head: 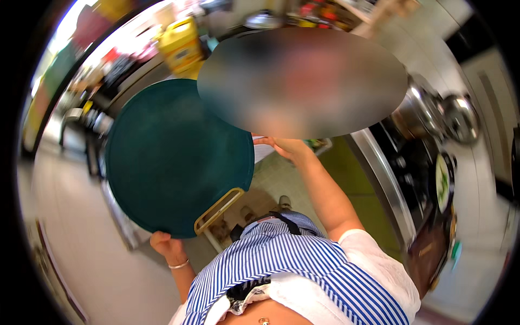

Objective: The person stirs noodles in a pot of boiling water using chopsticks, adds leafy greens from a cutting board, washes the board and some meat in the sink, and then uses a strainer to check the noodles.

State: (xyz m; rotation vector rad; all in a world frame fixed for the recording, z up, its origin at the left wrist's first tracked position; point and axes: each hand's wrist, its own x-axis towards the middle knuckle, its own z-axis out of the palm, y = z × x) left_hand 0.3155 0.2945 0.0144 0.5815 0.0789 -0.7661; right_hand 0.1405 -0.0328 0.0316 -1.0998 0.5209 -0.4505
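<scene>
A large round dark green board [178, 158] is held up in front of me, its broad face turned towards the camera. A gold-coloured handle [219, 211] is set into its near right edge. My left hand [166, 245], with a bangle at the wrist, grips the board's lower rim, fingers behind it. On the opposite side, my right hand [286, 147] has its fingers at the board's right rim. A blurred oval patch covers part of that hand and the area beyond it.
To the right runs a black gas stove [402, 162] with a steel pot [420, 105], a steel lid [461, 118] and a dish with green food [442, 183]. A yellow jug [179, 44] stands beyond the board. Olive green cabinet fronts [365, 203] lie beneath the stove.
</scene>
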